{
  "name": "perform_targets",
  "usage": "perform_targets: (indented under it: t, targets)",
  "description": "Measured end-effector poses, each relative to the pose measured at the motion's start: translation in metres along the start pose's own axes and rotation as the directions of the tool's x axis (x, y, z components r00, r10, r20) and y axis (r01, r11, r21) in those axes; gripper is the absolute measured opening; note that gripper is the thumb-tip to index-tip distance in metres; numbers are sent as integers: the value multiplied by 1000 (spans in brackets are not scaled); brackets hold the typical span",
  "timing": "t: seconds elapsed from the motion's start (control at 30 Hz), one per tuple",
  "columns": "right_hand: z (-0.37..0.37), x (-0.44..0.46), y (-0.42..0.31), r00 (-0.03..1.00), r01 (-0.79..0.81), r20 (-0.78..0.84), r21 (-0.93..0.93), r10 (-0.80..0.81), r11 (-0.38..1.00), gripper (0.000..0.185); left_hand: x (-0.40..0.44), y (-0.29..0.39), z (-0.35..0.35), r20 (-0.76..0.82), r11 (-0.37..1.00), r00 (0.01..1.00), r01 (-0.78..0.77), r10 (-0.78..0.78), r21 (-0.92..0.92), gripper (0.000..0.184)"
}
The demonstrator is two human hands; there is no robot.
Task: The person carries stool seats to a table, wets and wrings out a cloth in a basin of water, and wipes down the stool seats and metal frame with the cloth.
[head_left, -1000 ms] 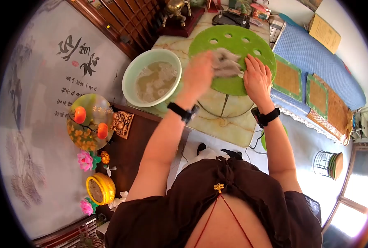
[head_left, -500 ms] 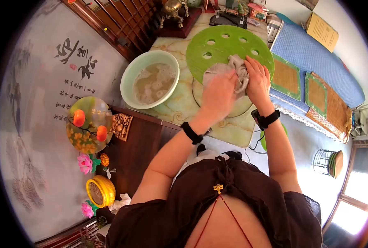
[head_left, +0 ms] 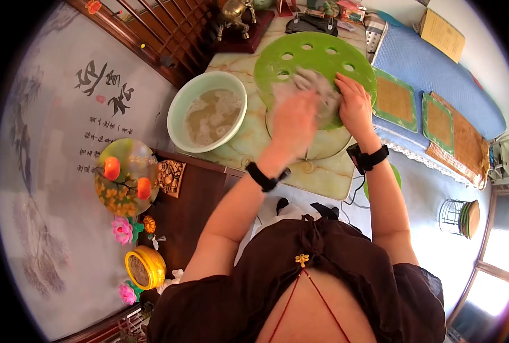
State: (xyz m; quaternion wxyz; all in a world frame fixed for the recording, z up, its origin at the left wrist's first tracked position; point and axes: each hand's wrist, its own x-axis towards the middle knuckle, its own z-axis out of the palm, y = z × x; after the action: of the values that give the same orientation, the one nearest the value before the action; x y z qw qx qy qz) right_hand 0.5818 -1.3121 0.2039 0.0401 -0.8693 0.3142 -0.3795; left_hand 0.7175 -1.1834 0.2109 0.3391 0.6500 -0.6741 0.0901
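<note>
Green disc (head_left: 314, 62): lay above the table, pierced by round holes that showed along its far and left parts.
Cloth (head_left: 327, 97): greyish and crumpled, it was spread on the near middle of the green disc, between the two hands.
Left hand (head_left: 294, 121): was over the cloth at the near left of the green disc, its fingers against the fabric; it was blurred, so I could not tell how far they were closed or whether they gripped it.
Right hand (head_left: 355, 106): rested at the right edge of the green disc, fingers fairly straight and laid on its surface near the cloth; the thumb was hidden, so I could not tell whether it clamped the rim.
Metal ring (head_left: 333, 155): thin, its curve showed just nearer than the green disc.
Marble-patterned table (head_left: 317, 174): stretched under the green disc and out on its near and left sides.
Basin (head_left: 177, 117): pale green, stood just left of the green disc, holding cloudy water (head_left: 209, 117) with foam on it.
Black case (head_left: 311, 24): lay just beyond the green disc.
Bronze animal figure (head_left: 235, 15): stood beyond and left of the green disc.
Blue cover (head_left: 437, 86): spread to the right of the green disc.
</note>
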Motion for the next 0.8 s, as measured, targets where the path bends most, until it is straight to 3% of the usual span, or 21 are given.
perform_targets:
  t: [0.1, 0.2, 0.27, 0.33, 0.43, 0.5, 0.53, 0.6, 0.7, 0.8]
  targets:
    - [3, 6, 14, 1000, -17, 21, 157, 14, 987, 28, -6, 23, -4, 53, 996, 997, -48, 52, -75, 57]
    - [0, 7, 6, 999, -29, 32, 77, 26, 997, 28, -1, -6, 0, 35, 994, 997, -66, 69, -85, 58]
    - [0, 6, 4, 999, -23, 26, 63, 21, 998, 28, 14, -36, -5, 106, 973, 982, 174, -159, -153, 55]
    - [-2, 5, 3, 1000, -21, 15, 46, 20, 999, 28, 36, -64, -17, 122, 968, 960, 250, -253, 36, 44]
    - [-4, 3, -1, 1000, -15, -11, 14, 15, 1000, 28, 56, -105, -8, 0, 988, 988, 153, -153, 18, 41]
    - [-6, 3, -1, 995, -60, 81, 24, 58, 998, 31, 50, -102, -1, 11, 996, 998, 63, -63, 55, 42]
    - [-7, 3, -1, 995, -64, 75, 23, 62, 998, 31, 47, -93, 0, 21, 995, 999, -26, 24, 95, 42]
    - [-6, 1, -3, 997, -44, 65, -30, 46, 999, 32, 26, -54, 3, 49, 1000, 999, 10, -9, -22, 44]
    - [-11, 1, -7, 998, -20, 56, -31, 22, 999, 33, 2, 0, 0, 79, 999, 996, -42, 43, -17, 44]
    - [-10, 0, -7, 1000, 18, 25, -15, -18, 1000, 33, 0, 11, -4, 77, 989, 990, -111, 119, -95, 55]
